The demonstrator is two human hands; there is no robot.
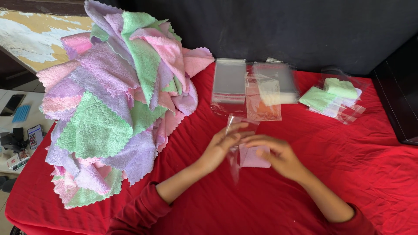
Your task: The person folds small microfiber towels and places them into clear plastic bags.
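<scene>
My left hand (221,146) and my right hand (278,156) meet above the red cloth (261,204) near the middle. Between them is a folded pink cloth (252,157) partly inside a clear plastic bag (234,143). The left hand holds the bag's open end, and the right hand rests its fingers on the pink cloth. Both arms wear red sleeves.
A tall heap of pink, lilac and green cloths (117,100) fills the left side. Empty clear bags (229,82) lie behind the hands, and bagged green cloths (333,96) lie at the right. Phones and small items sit on a side table (17,126) at far left.
</scene>
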